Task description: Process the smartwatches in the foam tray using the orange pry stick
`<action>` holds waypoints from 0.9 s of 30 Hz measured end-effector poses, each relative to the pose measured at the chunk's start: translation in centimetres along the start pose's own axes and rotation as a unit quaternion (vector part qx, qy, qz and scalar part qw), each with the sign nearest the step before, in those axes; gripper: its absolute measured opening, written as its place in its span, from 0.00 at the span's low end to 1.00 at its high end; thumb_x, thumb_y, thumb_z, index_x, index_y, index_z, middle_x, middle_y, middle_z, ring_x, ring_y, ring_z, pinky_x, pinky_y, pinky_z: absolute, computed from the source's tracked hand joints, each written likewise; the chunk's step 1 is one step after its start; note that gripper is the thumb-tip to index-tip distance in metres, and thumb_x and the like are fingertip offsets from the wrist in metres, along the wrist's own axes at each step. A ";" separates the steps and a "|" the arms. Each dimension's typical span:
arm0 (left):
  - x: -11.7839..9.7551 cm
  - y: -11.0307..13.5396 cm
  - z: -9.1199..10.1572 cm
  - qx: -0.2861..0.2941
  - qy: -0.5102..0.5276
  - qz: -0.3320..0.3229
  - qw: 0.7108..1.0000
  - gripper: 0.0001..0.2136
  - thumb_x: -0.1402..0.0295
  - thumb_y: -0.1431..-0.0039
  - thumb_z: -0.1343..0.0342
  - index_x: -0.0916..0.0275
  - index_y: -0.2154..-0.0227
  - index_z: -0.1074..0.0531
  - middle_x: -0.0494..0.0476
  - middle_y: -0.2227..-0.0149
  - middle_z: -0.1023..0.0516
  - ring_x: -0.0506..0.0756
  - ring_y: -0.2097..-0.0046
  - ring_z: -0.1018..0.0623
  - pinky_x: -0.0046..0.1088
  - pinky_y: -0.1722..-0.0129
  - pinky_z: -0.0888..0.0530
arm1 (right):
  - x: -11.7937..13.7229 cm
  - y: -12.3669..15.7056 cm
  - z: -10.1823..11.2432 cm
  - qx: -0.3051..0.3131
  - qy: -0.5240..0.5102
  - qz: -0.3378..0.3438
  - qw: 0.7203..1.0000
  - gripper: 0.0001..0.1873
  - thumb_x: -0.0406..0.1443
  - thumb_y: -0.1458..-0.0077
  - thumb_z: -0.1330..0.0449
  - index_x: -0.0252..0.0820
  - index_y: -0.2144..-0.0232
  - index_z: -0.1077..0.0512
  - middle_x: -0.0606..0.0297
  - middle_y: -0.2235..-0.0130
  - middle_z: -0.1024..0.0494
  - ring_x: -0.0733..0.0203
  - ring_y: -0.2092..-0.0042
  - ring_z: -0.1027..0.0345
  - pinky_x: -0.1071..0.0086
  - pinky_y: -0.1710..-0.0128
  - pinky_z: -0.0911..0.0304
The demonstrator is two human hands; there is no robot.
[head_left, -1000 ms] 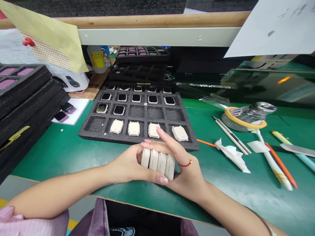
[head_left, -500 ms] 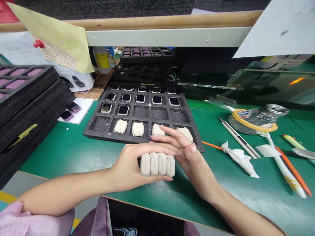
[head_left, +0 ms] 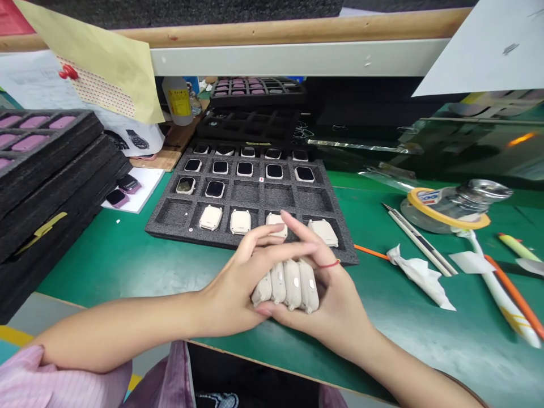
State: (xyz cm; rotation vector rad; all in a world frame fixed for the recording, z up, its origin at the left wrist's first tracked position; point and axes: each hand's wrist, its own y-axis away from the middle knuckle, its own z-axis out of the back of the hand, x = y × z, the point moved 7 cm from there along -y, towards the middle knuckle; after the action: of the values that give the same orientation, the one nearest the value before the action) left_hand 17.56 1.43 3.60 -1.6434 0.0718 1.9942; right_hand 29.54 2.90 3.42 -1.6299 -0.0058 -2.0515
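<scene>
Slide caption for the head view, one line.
Left hand and right hand hold four cream watch cases near a black foam tray on a green bench.

Beige watch cases near the front edge of the green counter, charcoal foam tray, pink striped sleeve

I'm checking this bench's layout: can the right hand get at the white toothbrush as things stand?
Probably yes, once free: the right hand cups the watch cases with the left hand. The toothbrush lies on that side, its lower handle uncovered.
</scene>
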 end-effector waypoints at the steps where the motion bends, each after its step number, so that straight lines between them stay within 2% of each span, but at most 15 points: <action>1: 0.2 0.0 -0.1 0.003 0.009 0.011 1.000 0.37 0.68 0.44 0.34 0.51 0.33 0.41 0.63 0.33 0.40 0.66 0.29 0.44 0.48 0.31 0.45 | 0.4 0.0 0.2 -0.008 0.019 0.023 1.000 0.55 0.39 0.53 0.25 0.53 0.30 0.49 0.57 0.37 0.28 0.46 0.42 0.27 0.52 0.42 0.28; 3: 0.8 -0.1 -0.3 0.017 0.077 0.074 0.994 0.52 0.70 0.53 0.28 0.49 0.30 0.53 0.65 0.34 0.39 0.67 0.31 0.41 0.52 0.33 0.40 | 0.9 0.1 0.4 -0.017 0.044 0.063 0.997 0.55 0.37 0.53 0.25 0.55 0.30 0.50 0.58 0.38 0.27 0.47 0.46 0.23 0.52 0.44 0.26; 4: 1.2 -0.2 -0.5 0.026 0.131 0.119 0.984 0.55 0.70 0.56 0.26 0.49 0.30 0.54 0.65 0.36 0.35 0.68 0.34 0.36 0.52 0.37 0.36 | 1.0 0.1 0.5 -0.019 0.050 0.079 0.995 0.54 0.37 0.53 0.25 0.57 0.30 0.48 0.58 0.35 0.30 0.47 0.47 0.22 0.52 0.44 0.26; 5: 1.5 -0.2 -0.8 0.039 0.187 0.162 0.968 0.52 0.69 0.57 0.25 0.51 0.31 0.50 0.64 0.40 0.31 0.67 0.38 0.31 0.50 0.40 0.31 | 1.1 0.2 0.6 -0.021 0.053 0.093 0.994 0.52 0.37 0.53 0.25 0.57 0.31 0.45 0.58 0.32 0.35 0.47 0.47 0.22 0.51 0.44 0.26; 7: 1.5 -0.4 -1.4 0.069 0.268 0.218 0.936 0.35 0.68 0.53 0.27 0.57 0.41 0.35 0.60 0.51 0.24 0.63 0.47 0.23 0.44 0.47 0.26 | 1.0 0.2 0.6 -0.018 0.049 0.117 0.992 0.46 0.38 0.52 0.26 0.57 0.34 0.40 0.58 0.29 0.43 0.47 0.46 0.23 0.50 0.40 0.30; 9: 1.1 -0.7 -1.5 0.088 0.295 0.227 0.924 0.21 0.69 0.50 0.29 0.61 0.53 0.26 0.55 0.59 0.23 0.57 0.54 0.22 0.37 0.50 0.26 | 0.9 0.3 0.5 -0.011 0.049 0.140 0.989 0.39 0.37 0.50 0.27 0.54 0.37 0.35 0.59 0.28 0.43 0.47 0.44 0.25 0.51 0.38 0.32; 12: 1.2 -0.8 -1.4 0.086 0.302 0.225 0.922 0.15 0.72 0.50 0.29 0.61 0.59 0.24 0.50 0.63 0.23 0.53 0.58 0.23 0.30 0.53 0.27 | 0.6 0.3 0.4 -0.007 0.055 0.151 0.987 0.36 0.38 0.49 0.28 0.51 0.39 0.33 0.58 0.29 0.43 0.48 0.41 0.27 0.54 0.38 0.31; 18: 1.7 -0.7 -1.3 0.062 0.308 0.211 0.925 0.20 0.72 0.51 0.29 0.60 0.55 0.26 0.51 0.59 0.24 0.52 0.56 0.23 0.28 0.56 0.27 | 0.7 -0.1 0.2 0.008 0.043 0.145 0.988 0.39 0.37 0.50 0.27 0.52 0.38 0.35 0.56 0.29 0.44 0.49 0.43 0.25 0.56 0.41 0.28; 24: 2.0 -0.2 -1.6 0.062 0.306 0.228 0.922 0.29 0.73 0.57 0.26 0.59 0.51 0.32 0.53 0.58 0.25 0.56 0.54 0.23 0.33 0.54 0.27 | 0.7 -0.4 0.5 0.009 0.031 0.129 0.991 0.55 0.34 0.52 0.25 0.60 0.30 0.49 0.57 0.29 0.42 0.49 0.43 0.25 0.57 0.42 0.27; 27: 2.2 0.2 -1.7 0.068 0.336 0.225 0.912 0.30 0.72 0.53 0.28 0.59 0.48 0.34 0.57 0.53 0.26 0.58 0.51 0.24 0.36 0.53 0.28 | 0.5 -0.4 0.6 0.012 0.024 0.129 0.991 0.57 0.34 0.52 0.25 0.60 0.29 0.52 0.57 0.29 0.41 0.48 0.43 0.25 0.56 0.42 0.27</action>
State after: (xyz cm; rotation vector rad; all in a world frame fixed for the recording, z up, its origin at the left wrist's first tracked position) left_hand 18.81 1.46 1.05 -2.2897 0.8932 1.5545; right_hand 29.82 3.24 4.16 -1.4824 0.1866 -1.8838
